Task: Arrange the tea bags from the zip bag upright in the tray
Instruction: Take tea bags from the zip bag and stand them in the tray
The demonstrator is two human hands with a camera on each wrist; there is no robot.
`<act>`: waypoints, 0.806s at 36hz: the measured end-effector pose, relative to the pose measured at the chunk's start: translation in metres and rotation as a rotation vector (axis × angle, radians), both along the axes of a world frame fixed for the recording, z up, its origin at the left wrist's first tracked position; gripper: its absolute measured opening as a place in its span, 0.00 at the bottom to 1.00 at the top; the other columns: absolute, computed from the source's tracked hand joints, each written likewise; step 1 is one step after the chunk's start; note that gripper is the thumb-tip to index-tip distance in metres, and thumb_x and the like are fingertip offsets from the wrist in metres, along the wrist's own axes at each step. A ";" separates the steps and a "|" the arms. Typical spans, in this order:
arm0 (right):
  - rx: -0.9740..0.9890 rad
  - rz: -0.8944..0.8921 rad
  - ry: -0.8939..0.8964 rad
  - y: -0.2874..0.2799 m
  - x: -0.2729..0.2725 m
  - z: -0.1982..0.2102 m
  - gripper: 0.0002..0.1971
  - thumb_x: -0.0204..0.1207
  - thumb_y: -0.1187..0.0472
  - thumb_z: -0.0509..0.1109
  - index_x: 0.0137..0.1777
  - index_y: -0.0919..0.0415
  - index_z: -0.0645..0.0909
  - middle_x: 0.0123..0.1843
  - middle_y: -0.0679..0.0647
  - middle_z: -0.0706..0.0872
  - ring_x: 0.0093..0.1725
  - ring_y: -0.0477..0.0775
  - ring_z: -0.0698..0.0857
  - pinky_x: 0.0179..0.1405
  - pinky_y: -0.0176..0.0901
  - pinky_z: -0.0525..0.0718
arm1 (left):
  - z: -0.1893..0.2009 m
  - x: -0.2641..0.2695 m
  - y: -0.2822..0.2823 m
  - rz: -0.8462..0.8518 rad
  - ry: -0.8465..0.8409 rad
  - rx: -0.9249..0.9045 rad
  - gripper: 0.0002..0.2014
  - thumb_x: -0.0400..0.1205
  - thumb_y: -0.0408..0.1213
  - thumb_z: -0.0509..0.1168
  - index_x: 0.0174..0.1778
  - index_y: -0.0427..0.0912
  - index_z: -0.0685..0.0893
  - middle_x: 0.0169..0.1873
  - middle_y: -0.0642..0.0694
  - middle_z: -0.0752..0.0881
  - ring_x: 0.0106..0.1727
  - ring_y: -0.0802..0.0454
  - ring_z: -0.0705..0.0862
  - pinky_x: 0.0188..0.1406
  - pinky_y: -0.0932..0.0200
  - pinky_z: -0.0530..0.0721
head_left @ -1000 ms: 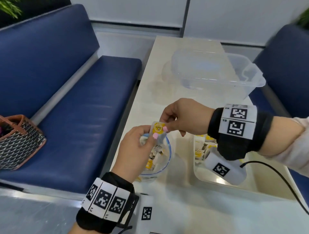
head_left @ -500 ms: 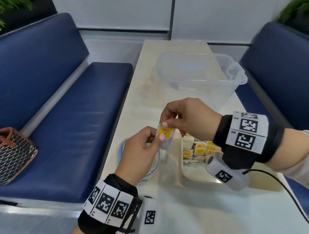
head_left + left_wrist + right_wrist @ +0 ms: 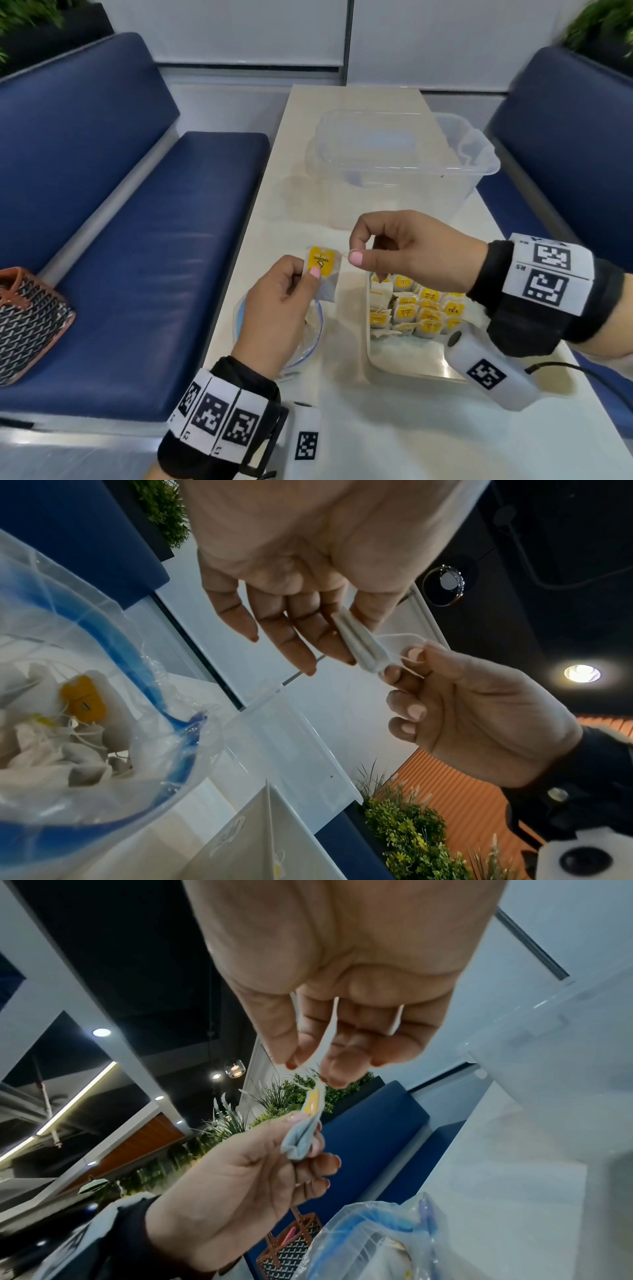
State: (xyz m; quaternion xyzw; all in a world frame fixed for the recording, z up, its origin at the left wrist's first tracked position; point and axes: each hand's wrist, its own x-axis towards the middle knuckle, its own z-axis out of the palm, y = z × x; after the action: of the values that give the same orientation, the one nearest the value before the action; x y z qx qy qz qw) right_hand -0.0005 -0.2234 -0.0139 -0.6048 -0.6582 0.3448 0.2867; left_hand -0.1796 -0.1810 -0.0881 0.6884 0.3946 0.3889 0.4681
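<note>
My left hand (image 3: 310, 278) pinches a white tea bag (image 3: 327, 284) with a yellow tag, held upright above the zip bag (image 3: 313, 337). Just to its right, my right hand (image 3: 353, 254) pinches the tea bag's thin string (image 3: 343, 254). The clear zip bag with a blue zip line (image 3: 143, 669) lies open on the table with more tea bags (image 3: 82, 702) inside. To the right, the clear tray (image 3: 404, 363) has several yellow-tagged tea bags (image 3: 416, 310) standing at its far end. From the right wrist, the held tea bag (image 3: 304, 1134) shows edge-on in my left hand (image 3: 310, 1139).
A large clear plastic container (image 3: 404, 161) stands at the far end of the narrow pale table (image 3: 394, 438). Blue benches (image 3: 144, 260) run along both sides. A woven handbag (image 3: 27, 322) sits on the left bench. A black cable (image 3: 582, 373) trails at the right.
The tea bag has come up out of the zip bag. My right hand has left the bag's top and drawn a little to the right, now pinching its string.
</note>
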 end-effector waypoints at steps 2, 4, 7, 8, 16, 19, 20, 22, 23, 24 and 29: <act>0.041 0.046 0.052 -0.002 0.000 0.000 0.09 0.71 0.50 0.75 0.37 0.51 0.79 0.31 0.38 0.81 0.32 0.45 0.80 0.37 0.38 0.79 | 0.000 -0.001 0.002 -0.015 0.002 0.003 0.10 0.83 0.41 0.62 0.35 0.49 0.79 0.23 0.62 0.79 0.27 0.64 0.73 0.28 0.70 0.71; 0.081 0.079 0.079 -0.004 0.001 0.000 0.10 0.67 0.46 0.75 0.37 0.50 0.81 0.39 0.40 0.80 0.38 0.56 0.81 0.43 0.48 0.82 | 0.001 -0.002 0.002 -0.044 0.008 0.003 0.09 0.82 0.45 0.62 0.36 0.50 0.80 0.25 0.62 0.79 0.28 0.63 0.73 0.30 0.70 0.71; 0.092 0.122 0.131 -0.004 0.003 0.003 0.07 0.65 0.46 0.72 0.38 0.47 0.82 0.44 0.44 0.79 0.42 0.64 0.79 0.46 0.56 0.81 | 0.000 -0.002 0.002 -0.101 -0.030 -0.024 0.08 0.81 0.46 0.62 0.39 0.50 0.82 0.27 0.62 0.81 0.31 0.64 0.75 0.33 0.71 0.72; 0.088 0.130 0.129 -0.003 0.004 0.004 0.06 0.65 0.47 0.72 0.37 0.47 0.82 0.43 0.44 0.79 0.42 0.63 0.79 0.45 0.54 0.80 | 0.001 -0.002 0.001 -0.116 -0.051 -0.036 0.08 0.81 0.46 0.61 0.39 0.50 0.82 0.28 0.62 0.81 0.32 0.64 0.75 0.35 0.72 0.73; 0.164 0.157 -0.349 0.006 0.013 0.006 0.15 0.74 0.58 0.73 0.37 0.37 0.73 0.45 0.42 0.79 0.39 0.45 0.79 0.43 0.39 0.79 | 0.006 -0.004 0.004 -0.140 -0.200 -0.074 0.08 0.81 0.42 0.60 0.39 0.47 0.82 0.32 0.57 0.84 0.39 0.59 0.82 0.47 0.65 0.80; 0.150 0.159 -0.332 0.006 0.010 0.002 0.12 0.73 0.58 0.75 0.37 0.40 0.77 0.41 0.41 0.81 0.38 0.46 0.80 0.44 0.41 0.80 | 0.007 -0.003 0.005 -0.122 -0.219 -0.069 0.08 0.82 0.41 0.60 0.39 0.48 0.81 0.30 0.56 0.83 0.32 0.61 0.78 0.37 0.67 0.79; 0.154 0.158 -0.334 0.005 0.008 0.000 0.10 0.73 0.58 0.75 0.38 0.43 0.79 0.40 0.41 0.82 0.38 0.46 0.81 0.44 0.42 0.80 | 0.007 -0.002 0.005 -0.111 -0.230 -0.084 0.08 0.83 0.40 0.60 0.39 0.48 0.81 0.29 0.55 0.82 0.30 0.62 0.77 0.33 0.67 0.78; 0.167 0.146 -0.327 0.004 0.003 -0.004 0.06 0.73 0.58 0.76 0.39 0.48 0.81 0.39 0.41 0.83 0.38 0.47 0.81 0.44 0.44 0.80 | 0.007 0.001 0.004 -0.101 -0.266 -0.139 0.08 0.83 0.39 0.60 0.40 0.45 0.80 0.30 0.51 0.83 0.28 0.61 0.77 0.30 0.67 0.77; 0.168 0.135 -0.307 0.004 0.001 -0.006 0.05 0.72 0.58 0.76 0.40 0.50 0.82 0.38 0.41 0.84 0.38 0.46 0.81 0.44 0.44 0.81 | 0.007 0.002 0.004 -0.096 -0.289 -0.170 0.08 0.83 0.39 0.60 0.40 0.43 0.80 0.29 0.50 0.83 0.28 0.60 0.77 0.29 0.67 0.78; 0.163 0.122 -0.279 0.004 0.000 -0.008 0.04 0.72 0.58 0.76 0.40 0.51 0.83 0.38 0.41 0.84 0.38 0.44 0.81 0.44 0.44 0.81 | 0.006 0.004 0.004 -0.090 -0.314 -0.203 0.08 0.83 0.38 0.60 0.41 0.42 0.80 0.29 0.51 0.83 0.28 0.60 0.78 0.29 0.67 0.79; 0.156 0.095 -0.138 0.003 -0.009 -0.015 0.05 0.71 0.60 0.78 0.39 0.53 0.84 0.36 0.43 0.86 0.36 0.44 0.84 0.47 0.47 0.83 | 0.007 0.009 0.004 -0.096 -0.423 -0.324 0.08 0.84 0.37 0.59 0.41 0.42 0.80 0.27 0.51 0.85 0.29 0.57 0.82 0.32 0.65 0.82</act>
State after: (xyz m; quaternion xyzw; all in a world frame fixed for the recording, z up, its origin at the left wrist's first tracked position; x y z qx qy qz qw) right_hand -0.0091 -0.2204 -0.0284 -0.5711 -0.7289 0.2632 0.2706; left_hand -0.1702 -0.1767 -0.0810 0.5261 0.3122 0.4331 0.6620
